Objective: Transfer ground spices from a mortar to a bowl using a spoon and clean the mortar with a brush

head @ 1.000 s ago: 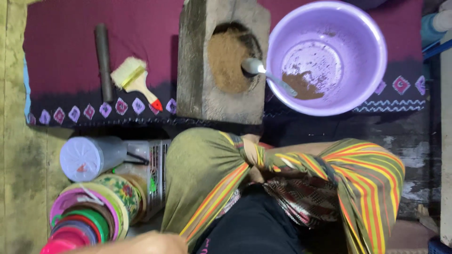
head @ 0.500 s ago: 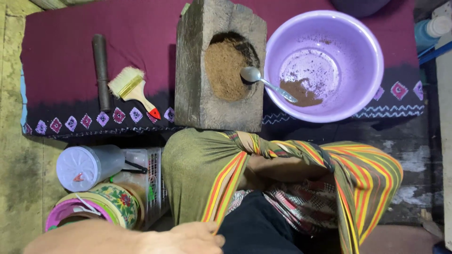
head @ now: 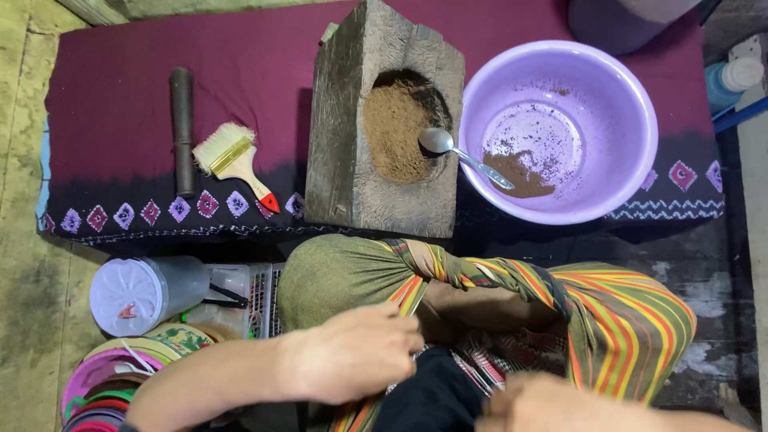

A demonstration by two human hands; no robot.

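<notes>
My left hand rests on my lap, its fingers closed on the edge of the striped green, red and yellow cloth wrapped over my knees. Only the top of my right hand shows, blurred, at the bottom edge, close to the same cloth; its grip is hidden. Beyond my knees stands a wooden block mortar with brown powder in its hollow. A metal spoon bridges the mortar and a purple basin that holds a little brown powder.
A maroon patterned cloth covers the floor under the mortar, with a dark pestle and a red-tipped brush on it. A white plastic jar and stacked colourful lids lie at the left. A blue bottle stands far right.
My left arm has come up from the bottom edge and its hand now lies on the striped cloth. My right hand has appeared at the bottom. The view has shifted slightly.
</notes>
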